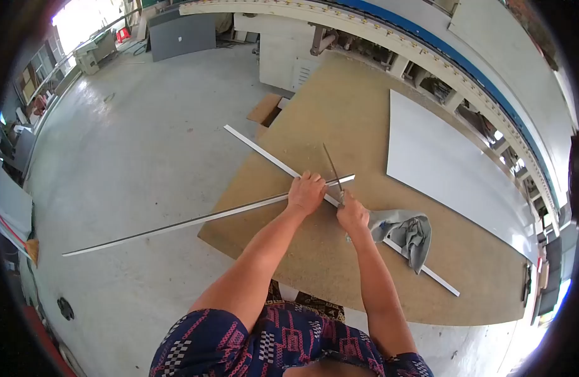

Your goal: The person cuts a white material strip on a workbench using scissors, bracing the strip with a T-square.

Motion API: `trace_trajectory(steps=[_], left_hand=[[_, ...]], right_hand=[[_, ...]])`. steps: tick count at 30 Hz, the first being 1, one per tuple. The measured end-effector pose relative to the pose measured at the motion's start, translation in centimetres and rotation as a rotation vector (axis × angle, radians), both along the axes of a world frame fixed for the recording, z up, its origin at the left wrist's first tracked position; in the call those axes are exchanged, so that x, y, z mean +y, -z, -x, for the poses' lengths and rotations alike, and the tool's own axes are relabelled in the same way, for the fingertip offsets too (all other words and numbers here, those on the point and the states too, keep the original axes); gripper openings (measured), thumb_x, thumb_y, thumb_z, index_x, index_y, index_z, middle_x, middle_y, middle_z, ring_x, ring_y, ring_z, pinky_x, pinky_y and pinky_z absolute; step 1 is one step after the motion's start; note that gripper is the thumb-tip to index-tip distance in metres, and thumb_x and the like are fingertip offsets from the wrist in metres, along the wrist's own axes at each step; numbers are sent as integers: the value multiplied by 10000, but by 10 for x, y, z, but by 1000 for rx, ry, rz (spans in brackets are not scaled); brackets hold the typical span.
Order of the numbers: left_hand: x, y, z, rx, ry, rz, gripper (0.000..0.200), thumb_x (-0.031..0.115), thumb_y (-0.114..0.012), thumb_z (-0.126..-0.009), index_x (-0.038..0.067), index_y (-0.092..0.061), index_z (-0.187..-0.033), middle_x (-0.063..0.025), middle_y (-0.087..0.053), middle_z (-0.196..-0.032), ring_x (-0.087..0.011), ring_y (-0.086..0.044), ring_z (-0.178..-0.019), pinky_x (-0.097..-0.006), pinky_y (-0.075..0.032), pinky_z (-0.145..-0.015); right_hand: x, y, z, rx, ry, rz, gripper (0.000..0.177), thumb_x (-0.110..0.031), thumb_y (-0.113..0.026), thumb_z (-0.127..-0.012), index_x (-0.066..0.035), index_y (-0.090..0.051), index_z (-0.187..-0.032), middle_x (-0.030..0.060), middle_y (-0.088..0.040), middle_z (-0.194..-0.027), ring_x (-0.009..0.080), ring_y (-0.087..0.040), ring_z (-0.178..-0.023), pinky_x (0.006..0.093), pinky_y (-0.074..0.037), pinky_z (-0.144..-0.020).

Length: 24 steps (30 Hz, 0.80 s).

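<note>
Two long, narrow white strips cross on the brown board. One strip (258, 149) runs from upper left to lower right. The other strip (176, 225) slants across it, and its left part reaches out past the board's edge. Around the crossing, my left hand (307, 193) is closed on the strips, pressing them to the board. My right hand (353, 213) grips the low end of a long, thin dark blade (331, 162), which points up and away across the slanting strip near its right end. The handle is hidden in my fingers. A crumpled grey cloth (409, 229) lies over the first strip, right of my right hand.
The brown board (340, 94) forms the work surface. A large white panel (453, 169) lies on its right part. Beyond stands a long machine with a blue stripe (421, 41). A cardboard box (264, 110) is on the floor beside the board's left edge.
</note>
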State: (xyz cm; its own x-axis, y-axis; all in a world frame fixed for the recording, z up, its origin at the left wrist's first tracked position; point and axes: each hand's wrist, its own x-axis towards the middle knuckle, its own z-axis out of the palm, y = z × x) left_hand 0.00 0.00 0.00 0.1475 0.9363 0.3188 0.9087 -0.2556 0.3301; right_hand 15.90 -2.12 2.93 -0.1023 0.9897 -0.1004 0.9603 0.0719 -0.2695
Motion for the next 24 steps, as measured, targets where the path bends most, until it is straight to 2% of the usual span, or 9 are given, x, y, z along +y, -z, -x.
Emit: trace_trajectory(steps=[2, 3, 8, 12, 14, 17, 20, 24], left_hand=[[4, 1, 0, 6, 4, -59, 190, 290, -524, -863, 119, -608, -867, -27, -564, -942, -245, -501, -1030, -422, -430, -800], [-23, 8, -8, -36, 6, -2, 187, 287, -523, -863, 120, -608, -868, -26, -563, -937, -245, -503, -1020, -419, -430, -796], [-4, 3, -1, -41, 6, -33, 177, 277, -520, -864, 122, -606, -872, -25, -558, -916, -239, -511, -982, -410, -430, -783], [-5, 1, -1, -31, 16, -7, 173, 275, -517, -867, 123, -600, -866, -23, -553, -924, -232, -506, -980, -404, -427, -785], [-6, 0, 1, -24, 20, -17, 169, 274, -519, -864, 123, -595, -860, -20, -551, -927, -229, -504, -976, -401, -427, -785], [-5, 3, -1, 37, -24, -60, 182, 279, -506, -875, 138, -622, -880, 5, -562, -933, -201, -498, -974, -381, -428, -769], [-7, 0, 0, 22, -7, -22, 192, 285, -499, -881, 139, -623, -884, 4, -566, -939, -202, -498, -975, -384, -428, -770], [-5, 5, 1, -35, 3, -13, 174, 281, -516, -867, 125, -592, -868, -9, -552, -935, -228, -499, -979, -398, -427, -791]], right_hand=[[-1, 9, -3, 15, 11, -75, 551, -198, -530, -814, -106, -368, -1332, 223, -638, -926, 372, -621, -891, 466, -481, -755], [-35, 8, -13, -19, 16, 16, 552, -193, -531, -811, -105, -370, -1331, 222, -639, -901, 375, -623, -869, 470, -481, -746], [-95, -7, -39, -19, 38, 64, 566, -185, -533, -798, -101, -369, -1334, 221, -642, -827, 388, -627, -781, 483, -479, -717], [-83, -1, -42, 3, 11, 6, 545, -194, -517, -803, -97, -383, -1323, 232, -640, -845, 398, -623, -777, 489, -474, -724], [-49, -13, -22, 20, -14, 17, 529, -196, -506, -808, -92, -393, -1314, 236, -639, -847, 404, -622, -788, 493, -472, -730], [-5, 6, -5, 8, -29, -73, 514, -187, -494, -812, -85, -397, -1306, 241, -636, -856, 407, -621, -804, 497, -471, -737], [-16, 15, -15, 6, -35, -77, 525, -189, -493, -814, -83, -383, -1316, 244, -634, -872, 402, -624, -814, 495, -473, -737], [-76, -2, -34, 5, 8, 64, 543, -198, -492, -818, -86, -365, -1334, 250, -631, -883, 396, -627, -808, 495, -474, -737]])
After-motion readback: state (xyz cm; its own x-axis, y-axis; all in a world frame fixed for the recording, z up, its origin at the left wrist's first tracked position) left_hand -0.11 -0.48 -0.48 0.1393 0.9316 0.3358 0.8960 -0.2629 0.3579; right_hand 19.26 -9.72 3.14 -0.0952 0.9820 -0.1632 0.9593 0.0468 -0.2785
